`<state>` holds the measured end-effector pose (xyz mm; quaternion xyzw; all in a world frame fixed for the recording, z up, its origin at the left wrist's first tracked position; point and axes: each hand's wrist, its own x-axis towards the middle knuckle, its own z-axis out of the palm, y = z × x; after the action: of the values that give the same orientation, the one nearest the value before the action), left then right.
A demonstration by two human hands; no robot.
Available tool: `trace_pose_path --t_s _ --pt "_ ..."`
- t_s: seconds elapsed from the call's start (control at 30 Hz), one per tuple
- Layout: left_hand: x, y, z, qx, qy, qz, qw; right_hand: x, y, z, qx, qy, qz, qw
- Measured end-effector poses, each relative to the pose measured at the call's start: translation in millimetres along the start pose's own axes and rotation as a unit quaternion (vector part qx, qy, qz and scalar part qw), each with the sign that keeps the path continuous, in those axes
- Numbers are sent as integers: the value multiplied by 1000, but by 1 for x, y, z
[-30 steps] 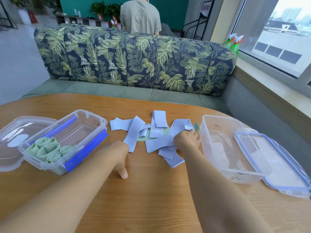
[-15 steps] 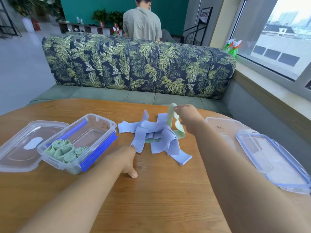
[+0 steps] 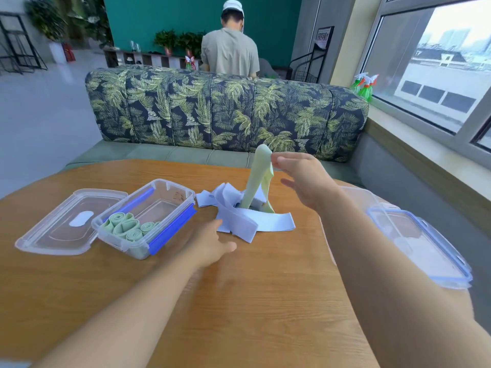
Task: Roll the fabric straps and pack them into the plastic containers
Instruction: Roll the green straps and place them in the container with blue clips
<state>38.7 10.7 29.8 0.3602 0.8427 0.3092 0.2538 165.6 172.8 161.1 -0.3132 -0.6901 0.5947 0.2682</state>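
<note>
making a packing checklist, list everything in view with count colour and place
light green fabric strap: one, pale green, held up above the pile
pale blue fabric straps: several, loose pile, table centre
rolled green straps: about four, inside left container
clear plastic container with blue clips: one, table left
clear lid: one, left of it
second clear container: one, table right, partly behind the arm
blue-rimmed lid: one, right edge
round wooden table: one, brown
leaf-print sofa: one, dark with green, behind table
person in beige shirt: one, behind sofa
spray bottles: green, windowsill, count unclear
left hand: open, by the blue pile
right hand: pinches the green strap's top
</note>
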Motion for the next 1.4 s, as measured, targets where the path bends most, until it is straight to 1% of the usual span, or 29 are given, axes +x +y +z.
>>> trace_pose_path --t_s 0.07,0.13,0.23,0.3,0.4,0.47,0.53,0.6,0.7,0.77,0.8,0.87,0.93,0.97,1.07,1.1,1.17,1.23,1.3,1.4 --pt "-6 8 0 -50 -9 10 999 -6 -9 -3 4 21 -24 1000" --pt "-10 15 -1 -61 -13 21 998 -12 -22 -6 9 36 -53 998" --pt "-14 21 -1 -65 -15 40 997 -20 -41 -11 17 37 -79 996" --pt "-17 29 -3 -120 -17 45 992 -25 -48 -14 14 30 -84 996" --pt "-21 47 -10 -181 40 60 981 -33 -47 -15 3 -2 -86 996" --pt "-25 60 -19 -259 93 60 959 -39 -44 -13 -14 -27 -82 996" --pt "-30 73 -29 -341 117 50 931 -45 -35 -9 -25 -44 -73 996" --pt "-40 84 -35 -412 91 30 906 -56 -23 -4 -22 -57 -60 996" --pt "-49 87 -31 -483 13 -38 875 -81 2 8 -22 -80 -54 995" --pt "-51 81 -21 -487 -15 -60 871 -103 25 20 6 -104 -50 993" --pt "-52 77 -15 -482 -15 -62 874 -114 38 27 16 -116 -45 992" --pt "-53 70 -4 -466 5 -57 883 -132 61 41 28 -122 -34 992" --pt "-53 63 2 -430 18 -47 902 -141 81 46 43 -127 -27 991" --pt "-54 61 3 -407 20 -44 912 -142 88 46 57 -113 -12 992" --pt "-59 55 0 -364 6 -35 931 -134 104 37 82 5 66 994" --pt "-61 55 -2 -363 -4 -33 931 -129 107 33 69 32 74 994" --pt "-64 55 -5 -370 -27 -32 928 -115 109 25 20 44 56 997" --pt "-65 56 -5 -372 -47 -27 926 -102 103 19 -31 19 19 999" --pt "-65 57 -4 -369 -58 -23 927 -90 92 17 -72 -22 -7 997" --pt "-63 60 -2 -372 -65 -15 926 -73 80 18 -185 -59 4 981"
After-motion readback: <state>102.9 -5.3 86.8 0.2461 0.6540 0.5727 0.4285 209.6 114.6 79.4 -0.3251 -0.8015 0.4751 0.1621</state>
